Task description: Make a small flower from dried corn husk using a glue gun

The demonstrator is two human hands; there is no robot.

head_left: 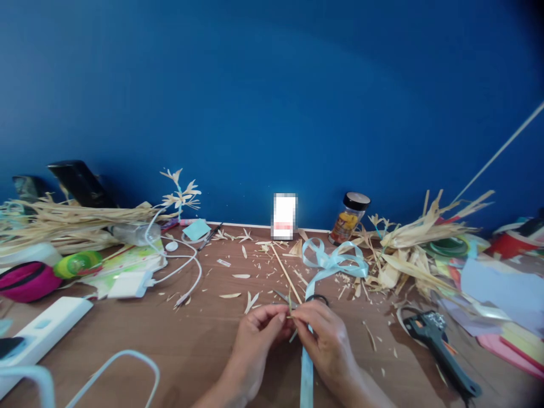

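Note:
My left hand [260,339] and my right hand [326,340] meet above the brown table, both closed in a pinch. Between the fingertips is a small pale-green strip of dried husk [290,300], standing upright; its lower part is hidden by my fingers. Just beyond the hands lie scissors [318,298], partly covered, with a dark handle loop showing at the right. A thin wooden stick [284,267] points away from me. Light-blue ribbon [306,377] runs under my right hand to a looped heap [335,262] behind it.
Husk scraps litter the tabletop [191,345]. A glue gun [440,351], husk bundle [419,249] and coloured papers [501,289] lie right. A jar [348,218] and bright phone-like screen [284,216] stand by the wall. Left are a power strip [46,334], charger [130,283] and husk flower [181,195].

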